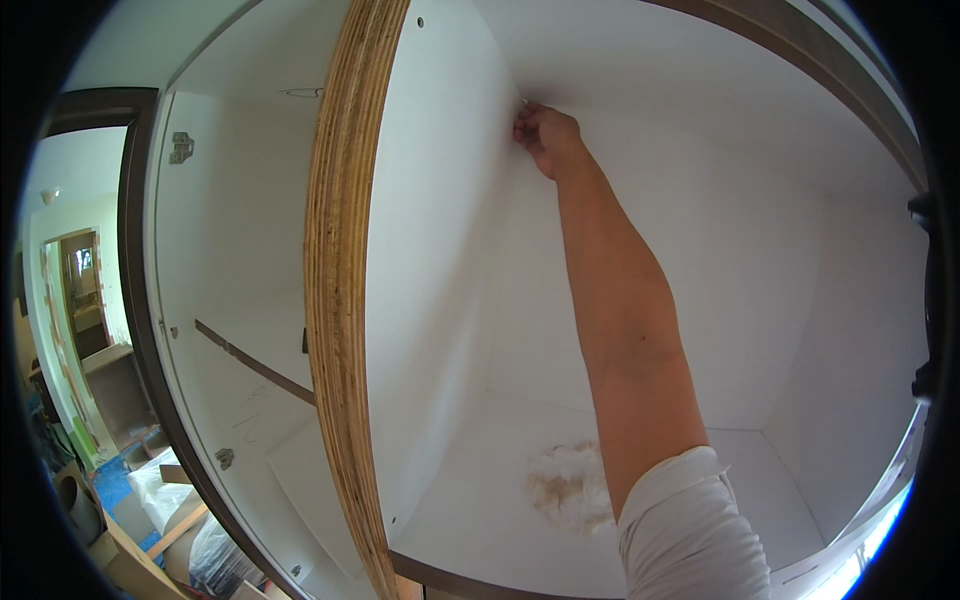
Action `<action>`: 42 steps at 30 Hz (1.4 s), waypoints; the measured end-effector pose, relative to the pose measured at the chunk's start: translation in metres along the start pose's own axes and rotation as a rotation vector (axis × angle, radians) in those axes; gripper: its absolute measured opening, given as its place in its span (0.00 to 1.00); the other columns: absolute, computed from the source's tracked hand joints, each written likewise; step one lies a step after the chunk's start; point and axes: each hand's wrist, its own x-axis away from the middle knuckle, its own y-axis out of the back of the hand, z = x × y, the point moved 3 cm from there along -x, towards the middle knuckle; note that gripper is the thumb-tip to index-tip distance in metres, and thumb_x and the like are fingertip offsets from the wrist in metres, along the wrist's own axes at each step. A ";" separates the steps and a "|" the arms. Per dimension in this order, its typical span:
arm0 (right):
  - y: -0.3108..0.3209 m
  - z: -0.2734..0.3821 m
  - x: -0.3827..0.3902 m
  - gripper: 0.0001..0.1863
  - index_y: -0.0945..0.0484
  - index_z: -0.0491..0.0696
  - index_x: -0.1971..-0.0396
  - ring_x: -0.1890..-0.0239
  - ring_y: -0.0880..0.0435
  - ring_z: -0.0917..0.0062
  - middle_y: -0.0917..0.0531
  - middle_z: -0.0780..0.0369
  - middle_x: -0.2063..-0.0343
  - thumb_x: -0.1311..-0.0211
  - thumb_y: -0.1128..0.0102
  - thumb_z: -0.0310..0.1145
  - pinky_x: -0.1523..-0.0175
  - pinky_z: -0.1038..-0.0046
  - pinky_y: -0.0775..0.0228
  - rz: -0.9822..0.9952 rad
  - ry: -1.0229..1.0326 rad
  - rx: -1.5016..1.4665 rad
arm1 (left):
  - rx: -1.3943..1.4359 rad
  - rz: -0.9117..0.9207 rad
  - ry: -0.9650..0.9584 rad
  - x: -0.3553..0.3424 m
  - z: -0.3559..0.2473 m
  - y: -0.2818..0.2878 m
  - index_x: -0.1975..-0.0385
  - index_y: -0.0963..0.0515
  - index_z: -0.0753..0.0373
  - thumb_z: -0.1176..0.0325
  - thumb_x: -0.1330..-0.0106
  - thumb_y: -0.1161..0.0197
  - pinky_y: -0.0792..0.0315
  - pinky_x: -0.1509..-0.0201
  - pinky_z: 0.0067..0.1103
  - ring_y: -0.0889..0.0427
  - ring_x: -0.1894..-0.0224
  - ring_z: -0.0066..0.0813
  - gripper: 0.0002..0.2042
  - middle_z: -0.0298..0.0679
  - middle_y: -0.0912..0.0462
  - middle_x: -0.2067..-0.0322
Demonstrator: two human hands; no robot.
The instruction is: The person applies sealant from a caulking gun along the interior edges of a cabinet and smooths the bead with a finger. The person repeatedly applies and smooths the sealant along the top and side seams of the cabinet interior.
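My right hand (545,137) is raised into the upper back corner of a white cabinet compartment (620,260). Its fingers are curled together near the seam where the left panel (440,230), back and top meet. A tiny pale spot shows at the fingertips; whether it is a held thing I cannot make out. The bare forearm, in a rolled white sleeve (695,530), crosses the compartment from the lower right. My left hand is out of view.
A raw plywood edge (340,250) runs down the compartment's left side. Further left, a second white section carries metal hinge plates (181,148) and a dark strip (255,360). A brownish patch (570,485) marks the compartment floor. Plastic-wrapped items (215,560) and boards lie beyond the dark door frame (150,300).
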 end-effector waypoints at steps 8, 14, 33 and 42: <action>-0.008 0.015 0.000 0.10 0.23 0.37 0.55 0.63 0.22 0.72 0.22 0.58 0.60 0.34 0.50 0.17 0.53 0.69 0.21 -0.010 -0.017 0.169 | 0.043 0.024 -0.008 -0.004 0.010 -0.005 0.49 0.23 0.66 0.76 0.42 0.27 0.24 0.49 0.28 0.17 0.54 0.32 0.21 0.42 0.16 0.57; -0.009 0.011 0.001 0.14 0.23 0.35 0.49 0.61 0.23 0.73 0.22 0.58 0.59 0.33 0.49 0.17 0.48 0.69 0.21 -0.009 -0.013 0.158 | 0.086 0.039 0.014 -0.004 0.008 -0.008 0.50 0.22 0.65 0.75 0.41 0.27 0.24 0.50 0.28 0.18 0.55 0.32 0.19 0.41 0.16 0.59; -0.023 0.021 0.029 0.26 0.30 0.37 0.37 0.58 0.24 0.77 0.24 0.62 0.55 0.37 0.49 0.18 0.43 0.66 0.29 0.031 0.022 0.169 | -0.056 0.064 -0.025 0.005 0.016 -0.004 0.49 0.22 0.61 0.68 0.42 0.24 0.23 0.48 0.32 0.15 0.53 0.36 0.22 0.46 0.13 0.57; -0.036 0.035 0.043 0.25 0.27 0.43 0.39 0.55 0.22 0.75 0.22 0.64 0.56 0.37 0.50 0.19 0.41 0.62 0.35 0.045 0.009 0.198 | 0.000 0.071 0.031 0.009 0.030 -0.010 0.45 0.24 0.64 0.71 0.41 0.25 0.23 0.47 0.33 0.15 0.50 0.39 0.24 0.47 0.14 0.54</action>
